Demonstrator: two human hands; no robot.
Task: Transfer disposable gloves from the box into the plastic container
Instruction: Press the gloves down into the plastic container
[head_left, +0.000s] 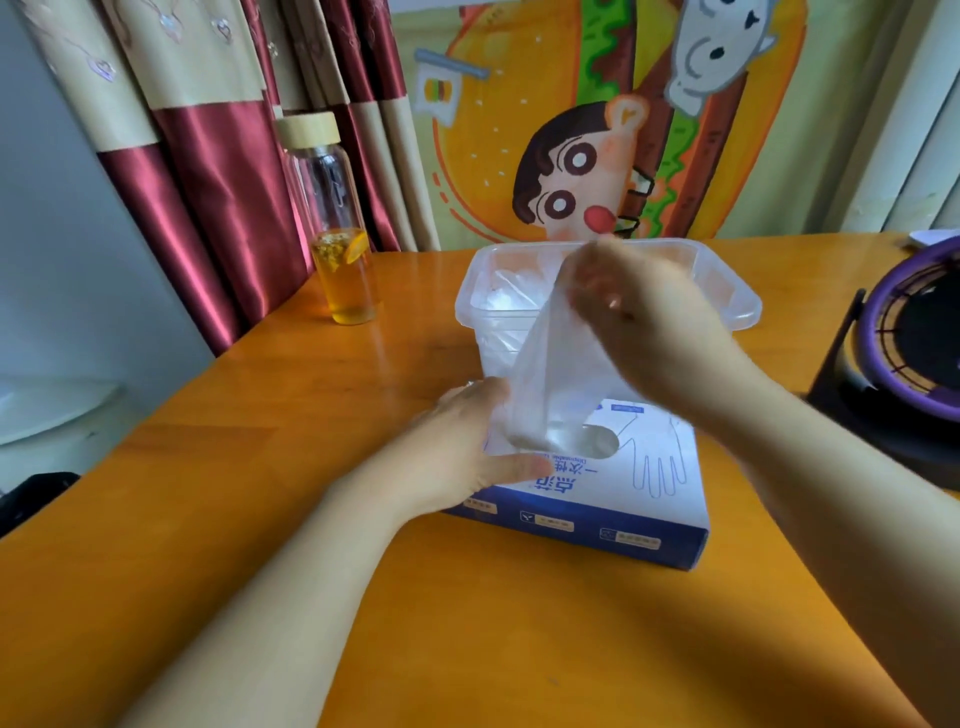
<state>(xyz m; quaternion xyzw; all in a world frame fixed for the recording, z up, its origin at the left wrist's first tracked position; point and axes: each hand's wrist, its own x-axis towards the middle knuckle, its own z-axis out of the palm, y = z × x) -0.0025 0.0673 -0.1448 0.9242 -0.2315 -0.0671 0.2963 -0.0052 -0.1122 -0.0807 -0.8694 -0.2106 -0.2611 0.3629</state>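
- Head view: the right hand (649, 322) is raised above the box (623, 499). Its fingertips pinch the top of one thin, clear glove (540, 384).
- The glove hangs as a long sheet. Its lower end is at the round opening in the top of the box, so it looks not quite free yet.
- The left hand (467, 447) clasps the left end of the box, with the thumb laid along the top face. Its fingers reach toward the far edge and are partly hidden behind the glove. It seems to be holding the box down against the pull.
- The plastic container (727, 306) stands lidless on the worktop (467, 623), just behind the box. Crumpled clear gloves in the container (498, 296) already lie in its left part.
- My reading is that the transfer is under way but not finished. Some gloves are across, one is in mid-draw, and more film shows in the opening.
- How many gloves remain inside the box cannot be told.
- What is left for this glove is to pull it clear, carry it over the rim and drop it in.
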